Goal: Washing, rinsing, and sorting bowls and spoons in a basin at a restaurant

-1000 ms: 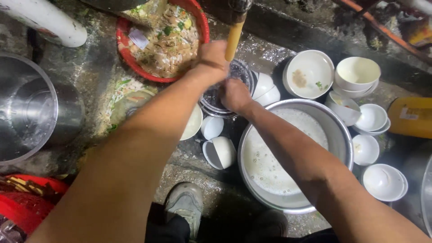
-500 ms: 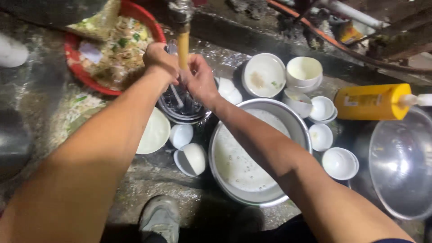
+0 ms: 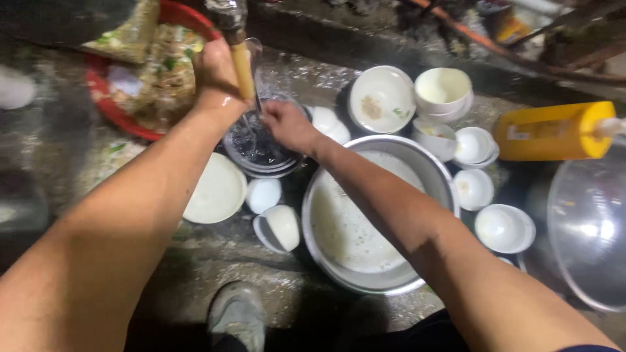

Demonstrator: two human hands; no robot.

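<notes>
The head view looks down on a wet stone floor (image 3: 215, 254) crowded with dishes, over which two bare forearms are stretched. The left hand (image 3: 215, 68) is raised beside a yellowish hose (image 3: 242, 68) that hangs from a tap at the top edge; the fingers appear curled around a clear glass (image 3: 254, 55) held just behind the hose, though the grip itself is partly hidden. The right hand (image 3: 285, 124) is lowered onto the rim of a glass bowl (image 3: 261, 153), into which water is being poured; its fingers are bent and pressed together at the bowl's far edge, and whether anything is pinched in them cannot be told. The glass bowl is set on the floor between a red basin (image 3: 107, 111) of food scraps on the left and a large steel basin (image 3: 378, 215) of milky water on the right, which it is just beside. A pale plate (image 3: 218, 189) and two small white bowls (image 3: 274, 225) are lying just in front of the glass bowl. Behind the steel basin, a soiled white bowl (image 3: 381, 98) and a stacked cream cup (image 3: 443, 91) are placed, with several small white dishes (image 3: 476, 146) clustered to the right. A yellow bottle (image 3: 554, 130) is lying on its side further right, above a large metal lid (image 3: 590, 228). A grey shoe (image 3: 238, 316) is seen at the lower edge.
</notes>
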